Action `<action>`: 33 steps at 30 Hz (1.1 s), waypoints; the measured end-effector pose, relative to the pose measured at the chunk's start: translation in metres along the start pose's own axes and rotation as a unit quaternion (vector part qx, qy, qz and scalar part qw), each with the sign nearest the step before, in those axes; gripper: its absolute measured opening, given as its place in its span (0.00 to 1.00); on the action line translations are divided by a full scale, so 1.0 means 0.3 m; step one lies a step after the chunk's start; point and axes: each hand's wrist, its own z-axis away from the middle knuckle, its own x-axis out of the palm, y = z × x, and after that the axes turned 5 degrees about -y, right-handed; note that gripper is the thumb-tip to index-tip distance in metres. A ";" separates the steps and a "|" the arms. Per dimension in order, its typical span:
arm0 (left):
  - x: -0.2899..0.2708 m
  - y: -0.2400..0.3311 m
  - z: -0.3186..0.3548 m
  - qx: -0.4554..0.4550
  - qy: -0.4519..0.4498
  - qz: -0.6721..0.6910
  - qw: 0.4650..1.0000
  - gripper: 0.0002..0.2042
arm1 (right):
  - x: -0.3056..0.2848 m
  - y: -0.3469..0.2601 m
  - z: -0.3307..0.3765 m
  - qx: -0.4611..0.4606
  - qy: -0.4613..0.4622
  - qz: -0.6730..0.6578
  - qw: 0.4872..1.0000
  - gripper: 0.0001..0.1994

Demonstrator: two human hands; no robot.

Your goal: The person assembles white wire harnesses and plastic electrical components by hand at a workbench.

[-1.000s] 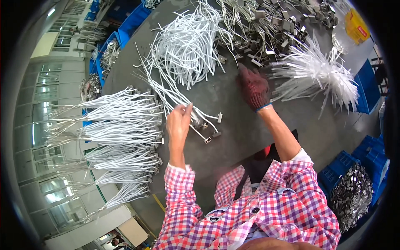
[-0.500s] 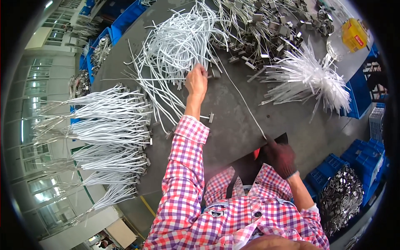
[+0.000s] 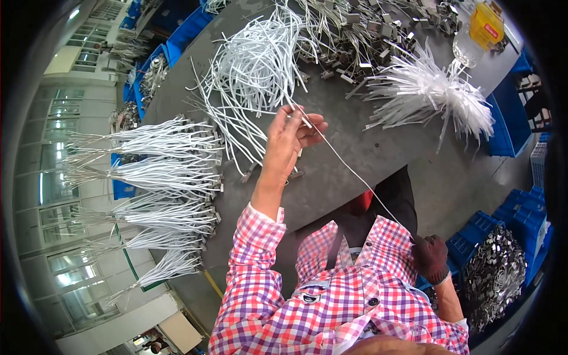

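My left hand (image 3: 291, 137) is raised over the grey table (image 3: 355, 160) and pinches one end of a thin white wire (image 3: 349, 171). The wire runs taut, down and to the right, to my right hand (image 3: 431, 258), which wears a dark red glove and grips its other end beside my hip. Just beyond my left hand lies a loose heap of white wires (image 3: 254, 65). A few short wires with metal ends (image 3: 248, 171) lie on the table under my left wrist.
Bundled white wires (image 3: 160, 177) fan out over the table's left edge. A pile of white cable ties (image 3: 432, 94) and a heap of metal clips (image 3: 367, 29) lie at the far side. Blue bins (image 3: 509, 118) stand at right; one bin holds metal parts (image 3: 494, 278).
My left hand has lifted off the wire heap and come nearer to me. My right hand has drawn the wire further down and to the right, past my hip.
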 end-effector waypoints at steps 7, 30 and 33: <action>0.039 0.210 0.035 0.190 0.047 -0.059 0.979 0.08 | 0.008 0.030 0.096 0.003 0.079 0.025 0.997 0.14; 0.010 0.039 0.081 0.046 0.016 -0.117 0.992 0.08 | 0.098 0.015 0.133 0.009 0.087 0.002 0.996 0.18; 0.140 -0.118 0.155 -0.053 -0.061 -0.106 0.991 0.07 | 0.073 -0.021 0.000 -0.035 0.144 -0.046 0.988 0.18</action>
